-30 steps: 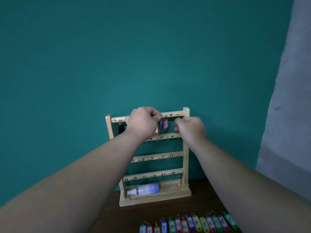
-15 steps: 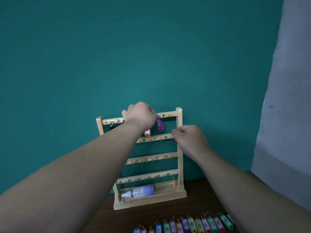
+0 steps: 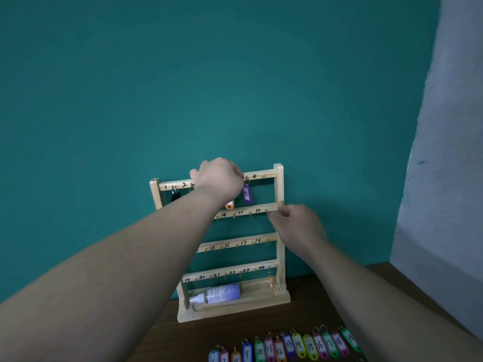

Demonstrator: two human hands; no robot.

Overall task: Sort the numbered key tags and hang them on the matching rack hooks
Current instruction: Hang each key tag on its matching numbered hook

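While a purple tag (image 3: 246, 194) marked 5 hangs by its ring from a hook on the top bar of the wooden rack (image 3: 279, 231), the left hand (image 3: 219, 180) is curled over that same bar just to the tag's left, its fingertips at the ring (whether they actually pinch it cannot be told). An orange tag (image 3: 229, 204) shows just below the left wrist, and a black tag (image 3: 175, 196) hangs under the 1 at the bar's left end. The right hand (image 3: 298, 227) is loosely closed beside the rack's right post, fingertips touching the end of the second bar near the 12; nothing can be seen in it. Another orange tag (image 3: 271, 282) hangs at the right end of the bottom bar. A small spray bottle (image 3: 219, 294) lies on its side in the rack's base tray. Nearer the camera, a row of coloured tags (image 3: 287, 347) lies on the dark wooden table (image 3: 167, 340), their numbers running up toward the right.
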